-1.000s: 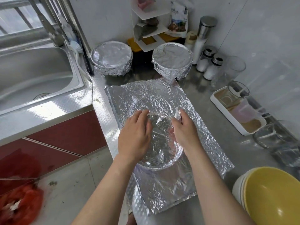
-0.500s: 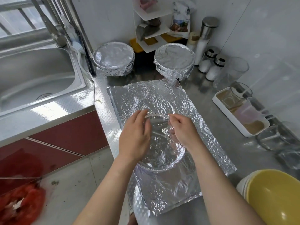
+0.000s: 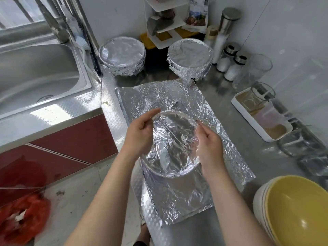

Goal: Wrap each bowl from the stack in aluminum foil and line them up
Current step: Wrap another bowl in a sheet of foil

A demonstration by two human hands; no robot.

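- The counter [image 3: 230,107] was bare steel, set in a corner of white wall, with a steel sink [image 3: 35,71] to the left and red cabinet fronts [image 3: 71,139] beneath it.
- One crinkled foil sheet [image 3: 159,96] lay flat on the counter, its near edge hanging past the front.
- Two wrapped bowls [image 3: 122,55] [image 3: 190,57] stood side by side, apart, at the back by the wall.
- One stack of bowls [image 3: 298,210] sat at the near right, a yellow one on top; I could not count those under it.
- Two shakers [image 3: 225,57] [image 3: 236,67] stood beside the right wrapped bowl.
- One foil-lined bowl [image 3: 174,144] sat on the middle of the sheet, between my hands.
- My left hand [image 3: 140,134] gripped its left rim, fingers curled, forefinger along the far edge.
- My right hand [image 3: 207,141] curled over the right rim, fingertips on the foil inside.
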